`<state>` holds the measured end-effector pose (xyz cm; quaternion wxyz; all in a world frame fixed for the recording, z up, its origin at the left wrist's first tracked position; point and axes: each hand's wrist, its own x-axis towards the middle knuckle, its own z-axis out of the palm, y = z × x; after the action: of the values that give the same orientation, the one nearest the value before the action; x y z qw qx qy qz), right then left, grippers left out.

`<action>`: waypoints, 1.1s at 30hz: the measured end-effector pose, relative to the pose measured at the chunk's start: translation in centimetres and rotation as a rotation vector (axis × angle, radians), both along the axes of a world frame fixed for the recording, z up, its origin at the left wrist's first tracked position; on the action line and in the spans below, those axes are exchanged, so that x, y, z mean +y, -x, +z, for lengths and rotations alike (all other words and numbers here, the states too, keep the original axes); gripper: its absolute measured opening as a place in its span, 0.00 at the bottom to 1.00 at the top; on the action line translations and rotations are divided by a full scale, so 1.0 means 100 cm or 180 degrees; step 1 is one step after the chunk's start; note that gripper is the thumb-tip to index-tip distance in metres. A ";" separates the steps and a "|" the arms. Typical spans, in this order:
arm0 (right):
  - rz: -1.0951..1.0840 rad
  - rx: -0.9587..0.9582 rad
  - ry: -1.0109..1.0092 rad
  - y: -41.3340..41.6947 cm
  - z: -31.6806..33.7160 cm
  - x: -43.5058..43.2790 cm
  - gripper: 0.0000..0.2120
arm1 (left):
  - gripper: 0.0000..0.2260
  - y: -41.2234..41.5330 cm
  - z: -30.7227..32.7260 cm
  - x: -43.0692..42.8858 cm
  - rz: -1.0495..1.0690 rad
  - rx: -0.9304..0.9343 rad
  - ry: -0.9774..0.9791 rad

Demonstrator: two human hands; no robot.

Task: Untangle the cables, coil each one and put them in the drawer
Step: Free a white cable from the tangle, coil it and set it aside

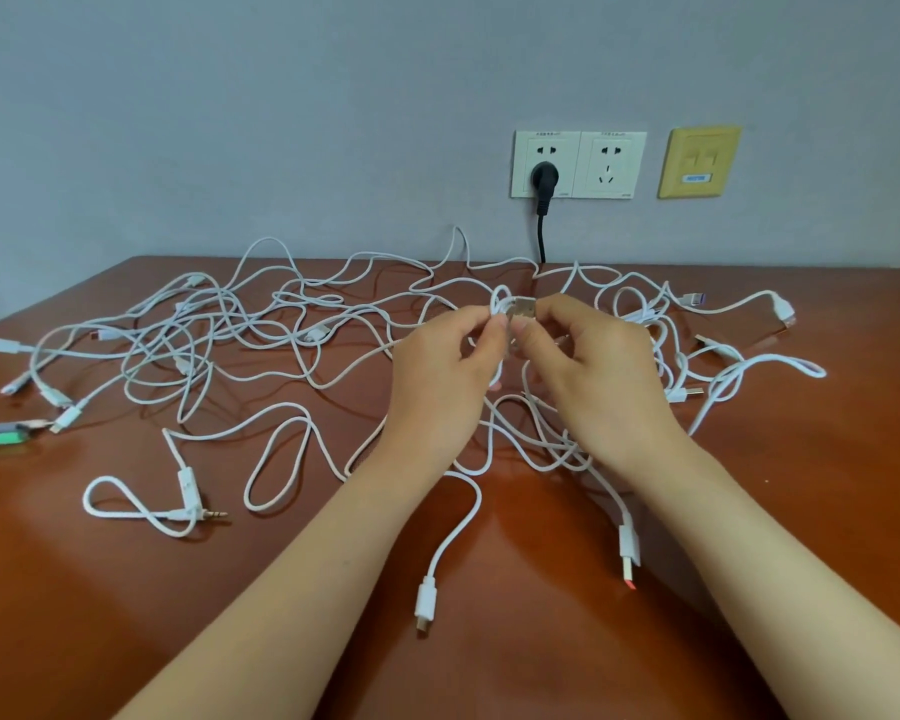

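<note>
Several white cables lie tangled across a reddish-brown table. Above the middle of the tangle, my left hand pinches a white cable just behind its USB plug. My right hand pinches that plug from the other side. A small loop of the same cable curls above my left fingers. Loose plug ends lie near me: a white connector and a USB plug with an orange tip. An audio cable with a jack plug lies at the front left. No drawer is in view.
A black plug sits in a white wall socket, its black cord dropping behind the table. A yellow network plate is to the right of the sockets. A grey and green object lies at the table's left edge.
</note>
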<state>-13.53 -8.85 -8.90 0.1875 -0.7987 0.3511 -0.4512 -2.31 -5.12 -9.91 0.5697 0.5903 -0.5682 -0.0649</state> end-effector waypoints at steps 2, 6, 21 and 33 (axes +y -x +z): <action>0.0002 0.0089 0.0072 0.000 0.000 0.002 0.12 | 0.11 0.000 -0.001 -0.002 0.0081 -0.0059 -0.0005; -0.0062 0.0308 0.0008 -0.004 0.000 0.006 0.13 | 0.06 -0.003 -0.002 -0.004 0.0001 0.0532 0.0019; -0.0057 0.0727 -0.0584 0.003 0.010 0.002 0.15 | 0.08 -0.003 -0.003 -0.006 -0.0484 0.0447 -0.0374; -0.0792 0.2389 0.0178 0.003 0.011 0.006 0.10 | 0.07 -0.001 -0.007 -0.004 -0.0641 0.0049 -0.0478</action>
<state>-13.84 -8.21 -7.77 -0.0318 -0.8643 0.4770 -0.1566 -2.26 -5.57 -10.65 0.5189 0.5707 -0.6136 -0.1686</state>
